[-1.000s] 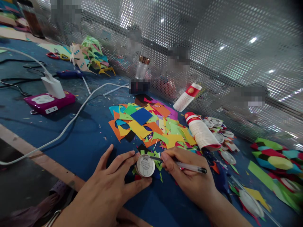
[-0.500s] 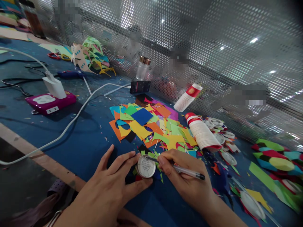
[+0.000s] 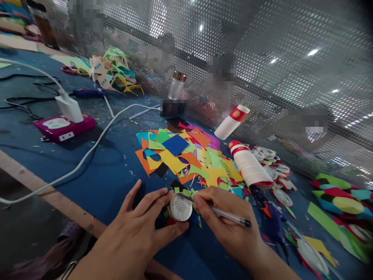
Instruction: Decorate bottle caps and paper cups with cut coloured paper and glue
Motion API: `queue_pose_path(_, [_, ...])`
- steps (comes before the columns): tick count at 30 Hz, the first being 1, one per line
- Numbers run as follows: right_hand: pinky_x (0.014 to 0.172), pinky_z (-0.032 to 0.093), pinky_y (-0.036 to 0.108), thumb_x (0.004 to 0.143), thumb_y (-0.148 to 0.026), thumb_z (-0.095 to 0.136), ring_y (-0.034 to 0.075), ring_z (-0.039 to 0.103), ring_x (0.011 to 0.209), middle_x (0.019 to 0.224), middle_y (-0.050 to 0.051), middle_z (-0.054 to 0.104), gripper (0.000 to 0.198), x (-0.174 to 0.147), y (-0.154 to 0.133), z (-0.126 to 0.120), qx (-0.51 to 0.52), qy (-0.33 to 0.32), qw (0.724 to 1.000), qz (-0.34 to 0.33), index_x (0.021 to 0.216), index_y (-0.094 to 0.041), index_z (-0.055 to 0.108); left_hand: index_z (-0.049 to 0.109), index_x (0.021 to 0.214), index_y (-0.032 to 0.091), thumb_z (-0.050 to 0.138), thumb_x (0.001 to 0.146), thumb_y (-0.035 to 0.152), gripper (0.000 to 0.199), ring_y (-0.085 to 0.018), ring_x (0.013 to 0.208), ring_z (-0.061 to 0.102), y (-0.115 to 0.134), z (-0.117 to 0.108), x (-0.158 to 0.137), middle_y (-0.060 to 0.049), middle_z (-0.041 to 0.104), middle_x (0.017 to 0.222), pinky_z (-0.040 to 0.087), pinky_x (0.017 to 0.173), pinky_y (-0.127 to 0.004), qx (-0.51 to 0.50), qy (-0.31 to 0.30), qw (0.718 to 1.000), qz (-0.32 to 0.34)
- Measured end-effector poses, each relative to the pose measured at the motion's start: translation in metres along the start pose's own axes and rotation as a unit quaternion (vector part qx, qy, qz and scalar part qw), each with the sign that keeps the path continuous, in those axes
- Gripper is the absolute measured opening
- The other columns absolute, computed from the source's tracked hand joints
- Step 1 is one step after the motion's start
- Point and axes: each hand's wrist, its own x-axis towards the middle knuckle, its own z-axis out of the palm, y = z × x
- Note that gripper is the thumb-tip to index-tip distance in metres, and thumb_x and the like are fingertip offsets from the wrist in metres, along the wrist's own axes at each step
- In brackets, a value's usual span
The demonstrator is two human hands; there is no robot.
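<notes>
Grips pen point(image 3: 231, 216) in right hand point(image 3: 233, 236); clasps paper cup base point(image 3: 180, 208) in left hand point(image 3: 141, 227); could skew drawing point(image 3: 182, 204) through loose hold.

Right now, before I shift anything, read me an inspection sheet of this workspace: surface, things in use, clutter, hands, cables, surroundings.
Surface: blue tabletop, flecked with tiny scraps.
Things in use: round white piece bearing a dark grid drawing; pen angled over its upper part.
Clutter: coloured paper pile beyond the hands; tipped paper-cup stack to its right.
Hands: left hand steadies the round white piece between fingers and thumb; right hand grips the pen.
Cables: white cable curves across the left side.
Surroundings: perforated metal screen behind.
</notes>
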Motion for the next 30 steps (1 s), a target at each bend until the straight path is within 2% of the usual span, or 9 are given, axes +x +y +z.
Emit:
queue_pose_path(17, [0.063, 0.047, 0.028, 0.098, -0.019, 0.058, 0.014, 0.065, 0.068, 0.077, 0.001, 0.071, 0.014, -0.0006, -0.0008, 0.0016, 0.018, 0.000, 1.000, -0.002, 0.090, -0.020, 0.069, 0.047, 0.144, 0.049, 0.075, 0.077, 0.062, 0.074, -0.039, 0.141, 0.044, 0.0019, -0.0017, -0.0001, -0.011, 0.053, 0.150, 0.023, 0.112, -0.077, -0.014, 0.003, 1.000, -0.010])
queue_pose_path(22, [0.063, 0.047, 0.028, 0.098, -0.020, 0.057, 0.014, 0.065, 0.068, 0.077, 0.001, 0.071, 0.015, 0.0004, -0.0017, 0.0012, 0.008, -0.003, 1.000, -0.003, 0.089, -0.020, 0.069, 0.046, 0.145, 0.048, 0.080, 0.074, 0.056, 0.079, -0.039, 0.141, 0.044, 0.0033, -0.0025, 0.0009, -0.012, 0.051, 0.152, 0.024, 0.111, -0.077, -0.016, -0.008, 1.000, -0.017])
queue_pose_path(30, [0.061, 0.047, 0.029, 0.098, -0.021, 0.056, 0.014, 0.065, 0.067, 0.074, 0.001, 0.071, 0.018, 0.0018, -0.0029, -0.0014, 0.007, -0.005, 1.000, -0.003, 0.085, -0.019, 0.068, 0.048, 0.144, 0.046, 0.077, 0.075, 0.058, 0.076, -0.040, 0.141, 0.043, 0.0032, -0.0034, 0.0015, -0.013, 0.052, 0.151, 0.023, 0.111, -0.078, -0.021, -0.005, 1.000, -0.018])
